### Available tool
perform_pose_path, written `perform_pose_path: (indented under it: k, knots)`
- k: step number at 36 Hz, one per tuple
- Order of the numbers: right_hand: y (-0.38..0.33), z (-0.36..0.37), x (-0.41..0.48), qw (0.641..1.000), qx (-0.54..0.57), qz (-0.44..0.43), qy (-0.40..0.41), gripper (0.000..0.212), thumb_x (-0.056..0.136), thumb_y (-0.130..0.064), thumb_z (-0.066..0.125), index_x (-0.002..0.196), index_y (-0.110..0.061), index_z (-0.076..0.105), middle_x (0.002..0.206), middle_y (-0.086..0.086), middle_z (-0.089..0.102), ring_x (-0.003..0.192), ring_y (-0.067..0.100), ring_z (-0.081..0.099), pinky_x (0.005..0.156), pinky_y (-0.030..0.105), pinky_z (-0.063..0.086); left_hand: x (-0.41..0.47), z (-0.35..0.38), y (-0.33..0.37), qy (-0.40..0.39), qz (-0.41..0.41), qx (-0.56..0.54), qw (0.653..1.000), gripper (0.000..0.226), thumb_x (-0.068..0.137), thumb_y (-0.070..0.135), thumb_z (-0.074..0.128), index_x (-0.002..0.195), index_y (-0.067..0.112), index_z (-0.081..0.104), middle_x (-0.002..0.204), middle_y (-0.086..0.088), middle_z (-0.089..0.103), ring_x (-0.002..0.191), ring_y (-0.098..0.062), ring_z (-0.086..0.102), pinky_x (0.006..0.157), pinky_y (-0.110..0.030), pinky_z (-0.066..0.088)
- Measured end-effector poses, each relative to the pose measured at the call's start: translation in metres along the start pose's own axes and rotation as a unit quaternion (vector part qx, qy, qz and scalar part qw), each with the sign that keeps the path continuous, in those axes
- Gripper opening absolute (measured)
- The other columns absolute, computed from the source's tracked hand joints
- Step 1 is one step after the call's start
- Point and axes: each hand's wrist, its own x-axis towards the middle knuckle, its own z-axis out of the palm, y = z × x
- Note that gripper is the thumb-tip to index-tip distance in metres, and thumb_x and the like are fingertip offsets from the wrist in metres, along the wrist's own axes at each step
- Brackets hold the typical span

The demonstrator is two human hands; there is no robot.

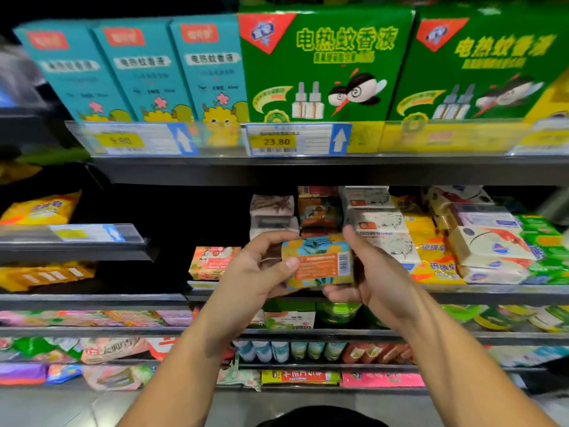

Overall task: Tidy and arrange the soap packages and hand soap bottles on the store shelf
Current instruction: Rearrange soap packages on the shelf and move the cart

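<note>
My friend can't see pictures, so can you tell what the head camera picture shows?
A person's left hand and right hand hold a small yellow and blue soap package with an orange label before a store shelf. Other soap packages sit stacked behind it, and green boxes and teal boxes stand above.

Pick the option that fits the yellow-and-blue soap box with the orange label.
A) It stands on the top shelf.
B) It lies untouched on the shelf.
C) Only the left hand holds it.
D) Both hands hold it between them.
D: the left hand has its thumb on the soap box and the right hand cups its other end.
</note>
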Motion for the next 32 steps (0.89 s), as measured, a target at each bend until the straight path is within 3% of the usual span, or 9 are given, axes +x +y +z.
perform_pose_path:
  k: [3,6,10,15,20,22,24,28,32]
  knots:
    - [-0.002,0.009,0.006,0.999,0.007,-0.038,-0.033,0.041,0.083,-0.038,0.068,0.114,-0.012,0.068,0.113,0.020,0.070,0.099,0.031,0.072,0.074,0.037,0.062,-0.002,-0.011,0.000,0.014,0.030,-0.018,0.999,0.027,0.082,0.030,0.075,0.107,0.027,0.065,0.105,0.006,0.072,0.105,-0.021,0.069,0.088,-0.039,0.058]
    - [-0.003,0.020,0.009,0.991,-0.071,-0.101,-0.048,0.016,0.092,-0.015,0.066,0.105,-0.017,0.075,0.110,0.015,0.071,0.097,0.023,0.072,0.077,0.033,0.060,-0.001,-0.025,-0.003,0.043,0.071,0.022,0.996,0.026,0.079,0.022,0.080,0.096,0.018,0.060,0.106,0.002,0.071,0.103,-0.017,0.067,0.082,-0.032,0.058]
    - [-0.002,0.031,0.016,0.957,-0.220,-0.188,-0.034,0.032,0.081,-0.012,0.080,0.102,-0.034,0.075,0.108,-0.007,0.073,0.096,0.011,0.071,0.079,0.029,0.058,0.003,-0.046,-0.007,0.053,0.088,0.077,0.992,0.034,0.074,0.016,0.080,0.096,0.012,0.054,0.118,-0.007,0.061,0.101,-0.005,0.064,0.075,-0.022,0.054]
    - [0.002,0.046,0.032,0.937,-0.234,-0.239,-0.100,0.050,0.075,-0.001,0.083,0.100,-0.043,0.072,0.115,-0.011,0.070,0.103,0.009,0.069,0.083,0.022,0.055,0.002,-0.067,-0.015,0.016,0.067,0.042,0.997,0.058,0.070,0.012,0.078,0.120,0.023,0.050,0.114,0.002,0.062,0.101,-0.008,0.067,0.081,-0.023,0.054]
    - [0.007,0.063,0.056,0.934,-0.268,-0.204,-0.117,0.068,0.066,-0.019,0.092,0.123,-0.040,0.059,0.128,-0.007,0.063,0.115,0.011,0.064,0.096,0.039,0.055,0.003,-0.090,-0.035,0.057,0.080,0.027,0.995,0.063,0.072,0.006,0.083,0.123,0.024,0.052,0.114,0.010,0.065,0.107,-0.012,0.066,0.084,-0.024,0.054]
    - [0.006,0.070,0.064,0.921,-0.321,-0.193,-0.101,0.070,0.067,-0.020,0.093,0.125,-0.038,0.056,0.126,-0.013,0.062,0.111,0.001,0.063,0.095,0.030,0.055,0.004,-0.098,-0.042,0.063,0.090,0.019,0.994,0.065,0.073,-0.001,0.082,0.125,0.020,0.049,0.117,0.008,0.064,0.107,-0.008,0.066,0.084,-0.022,0.054]
    - [0.003,0.076,0.069,0.883,-0.422,-0.185,-0.092,0.073,0.068,-0.031,0.092,0.131,-0.036,0.055,0.121,-0.022,0.061,0.107,-0.008,0.061,0.093,0.018,0.052,0.006,-0.104,-0.045,0.072,0.097,0.021,0.993,0.069,0.071,-0.005,0.082,0.126,0.017,0.046,0.121,0.001,0.058,0.106,-0.005,0.065,0.083,-0.021,0.054]
    - [0.000,0.086,0.077,0.830,-0.513,-0.209,-0.059,0.073,0.071,-0.043,0.087,0.136,-0.036,0.054,0.119,-0.024,0.057,0.108,-0.005,0.056,0.084,0.000,0.039,0.009,-0.114,-0.053,0.094,0.089,0.037,0.991,0.075,0.072,-0.002,0.084,0.127,0.026,0.042,0.129,-0.001,0.054,0.107,-0.002,0.064,0.083,-0.021,0.053]
    - [-0.002,0.093,0.087,0.787,-0.570,-0.234,-0.007,0.069,0.076,-0.046,0.081,0.139,-0.037,0.052,0.125,-0.019,0.055,0.116,0.004,0.053,0.096,0.020,0.044,0.009,-0.126,-0.056,0.145,0.044,0.160,0.975,0.062,0.083,0.026,0.078,0.133,0.030,0.042,0.137,0.005,0.051,0.098,0.010,0.061,0.085,-0.013,0.047]
